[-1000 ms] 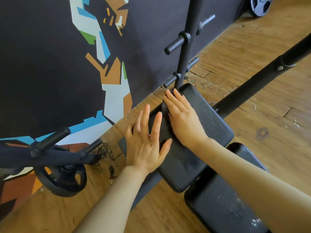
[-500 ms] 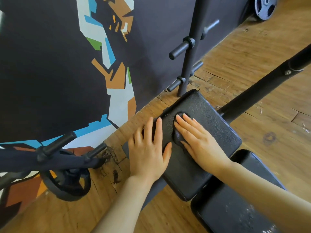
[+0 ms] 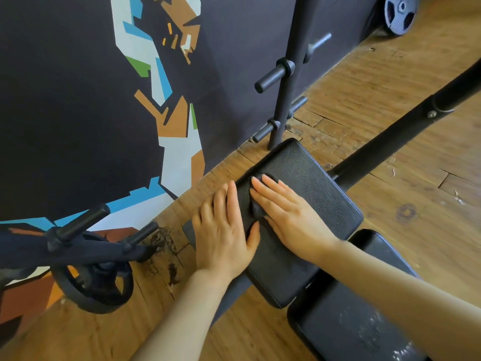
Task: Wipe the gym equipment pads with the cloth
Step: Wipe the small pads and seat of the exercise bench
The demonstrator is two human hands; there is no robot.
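A black textured bench pad (image 3: pixel 315 183) lies across the middle of the view. My right hand (image 3: pixel 289 214) lies flat with straight fingers on a small dark cloth (image 3: pixel 256 208), pressing it onto the pad near its left edge; most of the cloth is hidden under the palm. My left hand (image 3: pixel 223 230) rests flat on the pad's left edge, fingers straight, right beside the right hand. A second black pad (image 3: pixel 346 316) sits nearer to me at the lower right, with pale flecks on its surface.
A black upright post with pegs (image 3: pixel 283 82) stands just beyond the pad against a dark painted wall. A black angled bar (image 3: pixel 406 126) runs off to the upper right. A weight plate on a rack (image 3: pixel 91 285) sits lower left, another plate (image 3: pixel 399 14) top right. Wooden floor around.
My right hand slid back with the cloth from the pad's far end toward its left middle. The left hand stayed on the pad's left edge. The view shifted slightly.
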